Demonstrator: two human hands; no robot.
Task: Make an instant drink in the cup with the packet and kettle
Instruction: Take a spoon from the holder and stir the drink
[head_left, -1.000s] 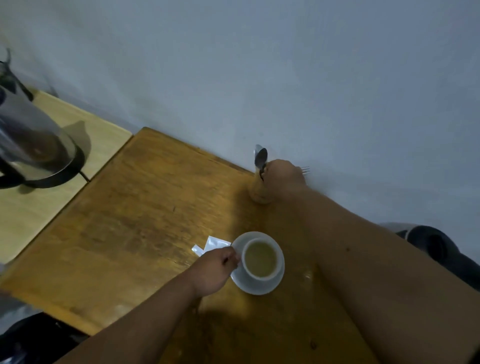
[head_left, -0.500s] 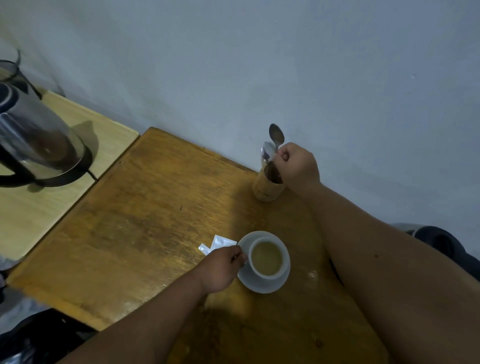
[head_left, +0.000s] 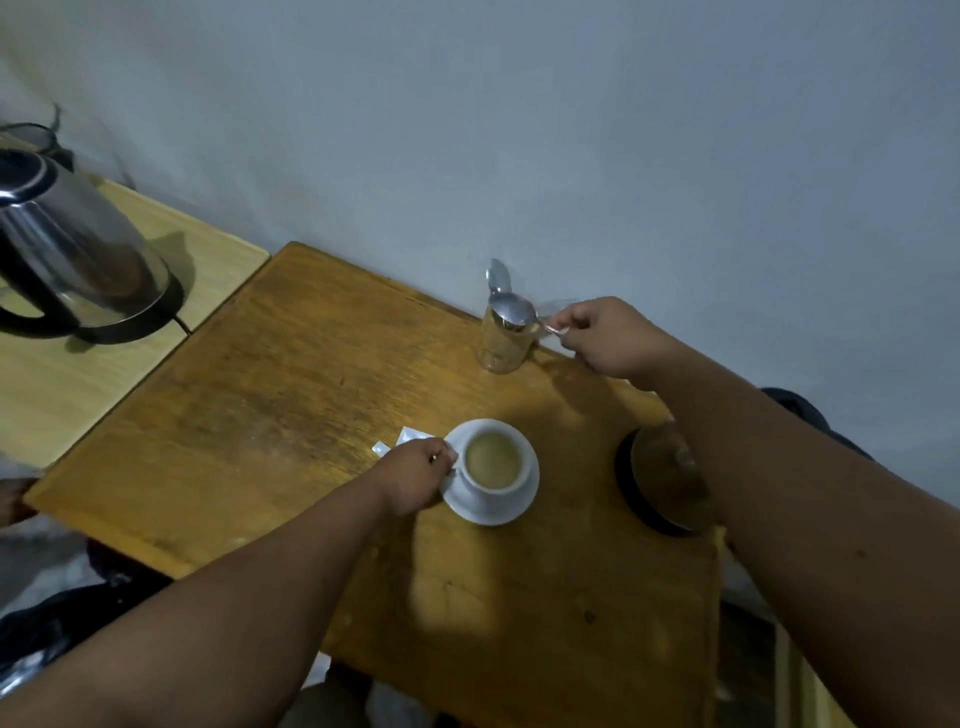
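Step in hand: getting a spoon to stir; powder and water look already in.

Cup (head_left: 492, 462) sits on a white saucer (head_left: 511, 508), lower centre of the frame, on the wooden table (head_left: 291, 395). It is full of pale brown liquid, so I judge pouring done. Left hand (head_left: 415, 480) is closed around the cup's left side, apparently at the handle, though the handle itself is hidden. It steadies the cup.

Torn packet (head_left: 402, 439), white, lies flat on the table just left of the saucer, partly under the left hand.

Right hand (head_left: 608, 338), centre right, pinches the thin handle of a spoon (head_left: 514, 312) between fingertips, rest of the fingers curled. The spoon bowl is over the mouth of the holder (head_left: 501, 340), a small metal cup near the wall. Cannot tell if the spoon is fully clear of the rim. A second spoon (head_left: 497, 275) stands in the holder behind.

Kettle (head_left: 78, 254) stands on its base at upper left, on a lighter side table (head_left: 47, 395), well apart from the cup.

A dark round coaster (head_left: 654, 478) lies right of the saucer, partly hidden by the right forearm.

Next move, by my guess: carry the spoon down-left to the cup, dip it, stir. Needs a clean lift out of the holder without tipping it, and the left hand holding firm so nothing spills onto the saucer.
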